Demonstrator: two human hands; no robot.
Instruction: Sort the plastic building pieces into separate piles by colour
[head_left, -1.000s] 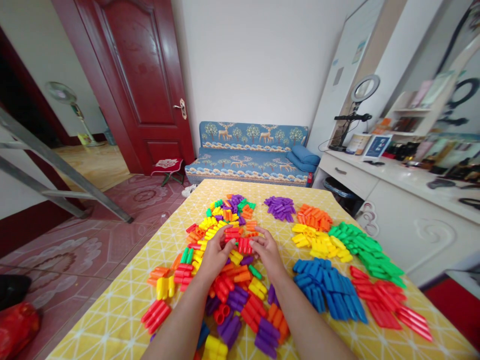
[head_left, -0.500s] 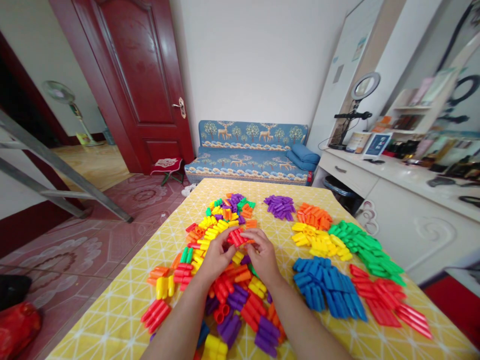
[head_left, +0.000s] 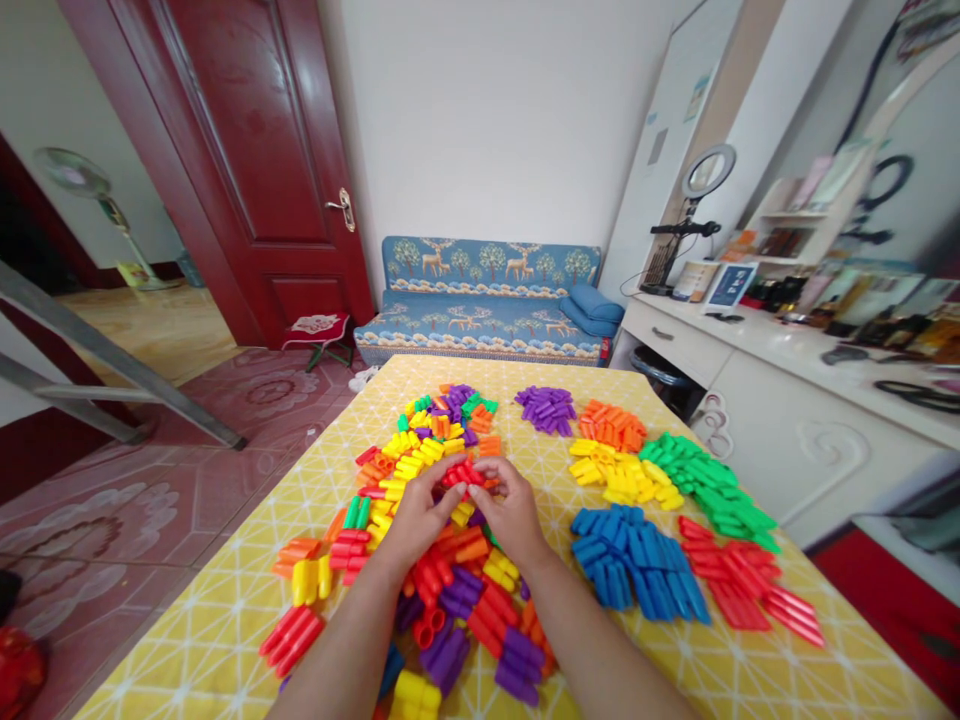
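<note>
Both hands meet over the mixed heap of coloured plastic tube pieces [head_left: 435,580]. Red plastic tube pieces [head_left: 463,473] sit between them, partly covered by the fingers. My left hand [head_left: 418,512] is closed on their left side, with the thumb at the near edge. From the right, my right hand [head_left: 511,508] pinches the same red pieces with thumb and fingers. Around and below the hands lie yellow, orange, purple, green and red tube pieces, many joined side by side.
On the table's right lie sorted piles: purple [head_left: 546,410], orange [head_left: 611,426], yellow [head_left: 622,474], green [head_left: 709,488], blue [head_left: 637,562] and red [head_left: 746,575]. A patterned sofa [head_left: 487,320] stands beyond the yellow tablecloth [head_left: 225,600]. A white dressing table [head_left: 780,400] is at right.
My thumbs have come closer together on the red tube pieces, which both hands still hold. The whole view has shifted slightly, so the room and table appear further left.
</note>
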